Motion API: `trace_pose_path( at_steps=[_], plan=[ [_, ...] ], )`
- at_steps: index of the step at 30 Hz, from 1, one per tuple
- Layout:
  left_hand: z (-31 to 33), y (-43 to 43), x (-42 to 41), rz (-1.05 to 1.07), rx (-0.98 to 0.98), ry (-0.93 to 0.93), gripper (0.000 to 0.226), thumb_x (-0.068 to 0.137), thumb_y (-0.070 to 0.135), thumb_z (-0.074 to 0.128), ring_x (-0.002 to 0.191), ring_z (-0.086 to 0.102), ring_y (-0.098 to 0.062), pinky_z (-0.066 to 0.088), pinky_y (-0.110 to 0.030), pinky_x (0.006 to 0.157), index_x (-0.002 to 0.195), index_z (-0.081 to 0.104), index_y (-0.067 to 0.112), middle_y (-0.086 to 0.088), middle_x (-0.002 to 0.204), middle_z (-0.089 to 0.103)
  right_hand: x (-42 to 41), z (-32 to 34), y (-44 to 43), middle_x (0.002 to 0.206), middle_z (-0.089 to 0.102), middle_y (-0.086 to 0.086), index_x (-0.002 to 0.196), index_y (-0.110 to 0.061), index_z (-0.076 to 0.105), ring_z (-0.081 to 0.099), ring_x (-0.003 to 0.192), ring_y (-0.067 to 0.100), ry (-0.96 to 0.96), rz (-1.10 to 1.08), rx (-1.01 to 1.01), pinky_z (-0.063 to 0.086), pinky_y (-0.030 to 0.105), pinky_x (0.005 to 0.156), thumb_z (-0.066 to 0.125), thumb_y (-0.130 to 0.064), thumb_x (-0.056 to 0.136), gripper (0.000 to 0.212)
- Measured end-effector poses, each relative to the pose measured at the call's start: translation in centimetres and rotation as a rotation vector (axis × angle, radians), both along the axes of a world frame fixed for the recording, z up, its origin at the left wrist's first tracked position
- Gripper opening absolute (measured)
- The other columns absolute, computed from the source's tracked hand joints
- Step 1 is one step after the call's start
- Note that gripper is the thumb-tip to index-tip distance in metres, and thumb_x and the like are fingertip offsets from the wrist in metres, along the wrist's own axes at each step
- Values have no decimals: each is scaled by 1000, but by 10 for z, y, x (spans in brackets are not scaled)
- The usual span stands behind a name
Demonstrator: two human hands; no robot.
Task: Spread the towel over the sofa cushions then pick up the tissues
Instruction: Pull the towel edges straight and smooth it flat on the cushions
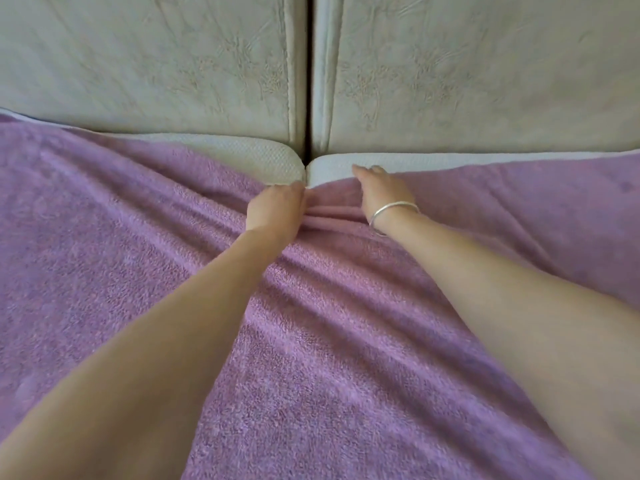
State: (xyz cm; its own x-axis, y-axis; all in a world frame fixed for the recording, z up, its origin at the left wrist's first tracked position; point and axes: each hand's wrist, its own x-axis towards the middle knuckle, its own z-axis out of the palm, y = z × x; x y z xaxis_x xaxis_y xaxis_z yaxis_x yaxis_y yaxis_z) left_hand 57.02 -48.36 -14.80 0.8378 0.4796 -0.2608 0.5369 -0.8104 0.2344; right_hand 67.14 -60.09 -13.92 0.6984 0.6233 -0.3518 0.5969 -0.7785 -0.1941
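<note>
Towel (121, 271) lies over two seat cushions, covering near and middle parts. Strip of left seat cushion (242, 152) bare along far edge; strip of right seat cushion (450, 161) bare likewise. Gap between seat cushions runs at centre. Behind them, left back cushion (138, 57) and right back cushion (485, 64) stand side by side, seam between. Left hand (277, 206) on towel at far edge, at gap. Right hand (382, 188) just right of it, fingertips (358, 169) reaching onto bare strip. Towel folds bunched between hands.
</note>
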Motion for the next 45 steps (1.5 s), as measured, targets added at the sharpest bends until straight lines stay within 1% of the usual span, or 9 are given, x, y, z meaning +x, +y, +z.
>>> trace_pose_path(
  at_steps=[8,13,16,19,22,26,33,38,45],
  plan=[
    [-4,13,37,-116,143,231,25,93,19,48,107,56,-34,37,-34,70,114,57,10,-15,116,60,19,-9,20,118,61,20,119,-8,49,58,108,36,-106,-14,-60,46,35,81,45,-3,90,29],
    [11,28,59,72,161,-150,20,92,4,41,91,60,-40,36,-38,61,108,53,4,-23,101,63,39,6,32,107,64,29,130,-2,36,62,100,43,-288,-134,149,49,44,78,38,4,91,40],
    [10,24,75,59,126,-230,17,93,2,40,85,61,-39,38,-40,58,108,48,5,-22,95,65,54,3,29,109,63,29,123,-2,41,62,100,42,-213,-97,192,48,43,77,39,1,92,31],
    [-16,11,70,43,-12,-111,32,95,17,41,114,50,-36,42,-43,80,126,39,10,-20,120,57,47,-19,17,125,57,23,125,-5,42,56,114,35,-30,-26,177,44,40,91,42,-9,94,32],
    [-47,5,49,-69,86,-15,53,98,32,27,142,12,-29,12,-44,114,146,11,15,-9,149,32,40,-46,13,147,39,12,144,-10,24,38,135,24,-68,56,171,29,36,112,40,-15,93,53],
    [-59,4,51,-65,133,-33,51,98,32,22,143,5,-26,2,-44,116,146,14,16,-2,154,22,40,-65,14,156,21,1,146,-18,21,17,144,17,-106,44,157,14,36,117,37,-22,93,55],
    [-41,-88,49,161,-120,-234,50,97,18,28,144,5,-17,3,-36,116,146,15,15,0,155,16,50,-53,14,158,11,-1,147,-18,16,9,146,13,76,85,94,8,32,119,25,-21,101,48],
    [-45,-107,81,242,-56,-206,50,99,25,25,144,2,-20,-1,-37,117,146,15,13,-3,156,13,69,-27,-21,146,42,7,135,-13,43,37,136,20,59,97,170,26,33,115,37,-10,95,41],
    [-60,-117,92,176,99,-253,59,90,34,13,139,27,-20,15,-39,115,141,33,14,-2,148,36,71,-55,-71,158,12,-3,147,-21,20,17,144,11,-33,106,181,16,33,118,32,-23,99,49]
  ],
)
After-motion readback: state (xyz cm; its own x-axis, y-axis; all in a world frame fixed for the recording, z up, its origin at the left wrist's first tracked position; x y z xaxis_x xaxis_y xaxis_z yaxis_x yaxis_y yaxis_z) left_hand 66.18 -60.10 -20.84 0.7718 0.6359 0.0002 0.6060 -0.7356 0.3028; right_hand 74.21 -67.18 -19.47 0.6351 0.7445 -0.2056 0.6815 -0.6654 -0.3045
